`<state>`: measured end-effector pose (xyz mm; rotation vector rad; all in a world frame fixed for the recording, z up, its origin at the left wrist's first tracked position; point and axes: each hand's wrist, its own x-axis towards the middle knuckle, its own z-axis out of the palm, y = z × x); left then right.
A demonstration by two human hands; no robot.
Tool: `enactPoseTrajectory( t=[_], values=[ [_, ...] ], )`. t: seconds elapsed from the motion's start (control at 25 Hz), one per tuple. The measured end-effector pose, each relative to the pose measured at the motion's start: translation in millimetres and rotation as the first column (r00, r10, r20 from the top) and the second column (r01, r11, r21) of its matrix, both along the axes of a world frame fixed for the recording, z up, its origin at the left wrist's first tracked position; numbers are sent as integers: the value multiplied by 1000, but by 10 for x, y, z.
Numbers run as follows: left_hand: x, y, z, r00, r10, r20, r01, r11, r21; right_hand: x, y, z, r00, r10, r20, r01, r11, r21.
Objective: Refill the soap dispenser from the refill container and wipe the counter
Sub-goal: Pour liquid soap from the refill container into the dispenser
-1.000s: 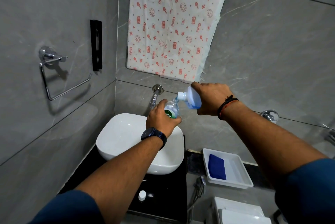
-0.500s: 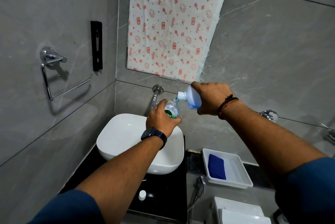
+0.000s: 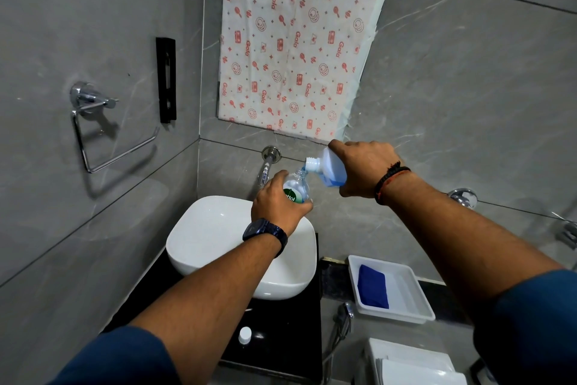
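Note:
My left hand grips a clear soap dispenser bottle with a green label, held above the white basin. My right hand holds the translucent refill container tipped to the left, its white neck over the dispenser's open mouth. Blue liquid sits in the lower part of the container and a thin blue stream runs into the dispenser. A small white cap lies on the black counter in front of the basin. A blue cloth rests in a white tray to the right.
A chrome wall tap juts out behind the dispenser. A chrome towel ring and a black holder hang on the left wall. A white toilet tank and a spray hose are at the bottom right.

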<state>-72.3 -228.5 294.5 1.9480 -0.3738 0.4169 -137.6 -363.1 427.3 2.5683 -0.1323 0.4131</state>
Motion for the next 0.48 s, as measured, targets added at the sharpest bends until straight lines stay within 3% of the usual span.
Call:
enactPoseTrajectory(
  t=[0.48],
  values=[
    [0,15,-3,1000,-11,-7,11,1000,-11,38,-21,-59,1000,-1,2,1,999,38]
  ],
)
